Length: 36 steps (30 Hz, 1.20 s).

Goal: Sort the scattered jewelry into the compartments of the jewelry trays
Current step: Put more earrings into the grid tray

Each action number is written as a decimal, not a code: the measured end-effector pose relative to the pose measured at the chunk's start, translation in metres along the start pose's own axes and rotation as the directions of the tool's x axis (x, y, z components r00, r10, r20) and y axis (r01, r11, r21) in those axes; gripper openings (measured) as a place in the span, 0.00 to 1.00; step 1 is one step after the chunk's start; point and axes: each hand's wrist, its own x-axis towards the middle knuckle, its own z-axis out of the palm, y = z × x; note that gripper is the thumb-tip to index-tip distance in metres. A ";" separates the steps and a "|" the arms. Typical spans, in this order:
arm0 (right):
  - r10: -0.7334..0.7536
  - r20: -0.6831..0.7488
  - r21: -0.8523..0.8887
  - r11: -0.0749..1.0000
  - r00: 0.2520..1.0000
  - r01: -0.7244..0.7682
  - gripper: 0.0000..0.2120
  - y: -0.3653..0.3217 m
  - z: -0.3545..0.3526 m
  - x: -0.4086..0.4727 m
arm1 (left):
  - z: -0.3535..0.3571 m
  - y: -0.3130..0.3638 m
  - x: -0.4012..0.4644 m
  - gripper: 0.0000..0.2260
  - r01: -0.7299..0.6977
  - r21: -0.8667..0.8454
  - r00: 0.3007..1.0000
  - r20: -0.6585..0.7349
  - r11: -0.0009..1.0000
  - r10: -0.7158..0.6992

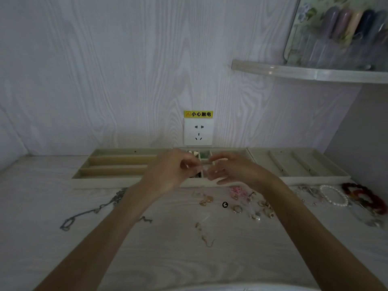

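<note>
My left hand (172,171) and right hand (228,170) meet over the middle tray (189,183) at the table's far edge, fingertips pinching something too small to see; next I must drop it into one small compartment.

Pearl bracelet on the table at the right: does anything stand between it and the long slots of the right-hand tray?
Nothing visible does. The pearl bracelet lies just in front of the right tray, only the tray's low front wall between. Both hands are over the middle tray.
</note>
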 end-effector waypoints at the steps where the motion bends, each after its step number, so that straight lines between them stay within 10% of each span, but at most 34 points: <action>1: 0.012 0.015 0.068 0.998 1.000 -0.013 0.13 -0.003 -0.002 0.000 | -0.004 0.002 0.006 0.07 0.000 -0.037 1.000 -0.016 0.999 0.000; 7: 0.036 0.080 0.326 0.944 0.996 -0.060 0.15 -0.009 0.001 0.008 | -0.020 0.013 0.039 0.08 0.061 0.003 0.989 -0.135 0.998 -0.060; 14: 0.003 -0.157 0.396 0.916 0.988 0.060 0.12 -0.011 -0.004 0.034 | -0.010 0.015 0.058 0.09 0.084 0.028 0.978 -0.192 0.996 -0.077; 26: -0.204 -0.147 -0.266 0.951 0.968 0.160 0.05 0.003 -0.025 0.067 | 0.022 -0.021 0.077 0.16 0.014 0.000 1.000 0.027 1.000 -0.014; 36: -0.204 -0.232 -0.412 0.906 0.951 0.093 0.08 0.010 -0.027 0.077 | 0.036 -0.027 0.084 0.09 0.076 -0.091 0.997 0.039 0.993 -0.072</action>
